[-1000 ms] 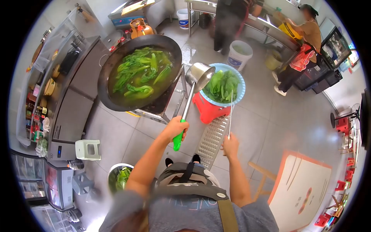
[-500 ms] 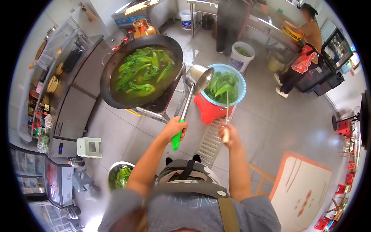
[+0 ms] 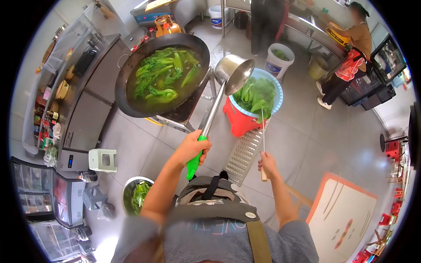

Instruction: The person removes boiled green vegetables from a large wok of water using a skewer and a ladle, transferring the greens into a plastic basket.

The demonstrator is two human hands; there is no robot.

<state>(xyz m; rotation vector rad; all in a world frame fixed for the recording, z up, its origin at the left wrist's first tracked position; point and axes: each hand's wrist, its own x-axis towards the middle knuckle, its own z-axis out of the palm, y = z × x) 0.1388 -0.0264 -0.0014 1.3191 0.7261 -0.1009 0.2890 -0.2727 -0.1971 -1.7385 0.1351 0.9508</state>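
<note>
Left grip [image 3: 193,150] clamped on green handle [image 3: 193,161] of round metal ladle [image 3: 234,72]. Right grip [image 3: 267,165] closed around wooden handle [image 3: 263,175] of thin metal rod [image 3: 263,130]; rod's far end meets leafy greens [image 3: 255,94] in blue basin [image 3: 279,105].

White stool [image 3: 103,160] upright on floor [image 3: 289,144], left. Orange gas cylinder [image 3: 166,26] behind, near white-and-blue bucket [image 3: 216,17].

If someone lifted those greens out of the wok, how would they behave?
The greens would probably droop, as they lie bent and spread in the liquid. Being wet, they are likely slippery. They overlap, so several might lift together.
</note>
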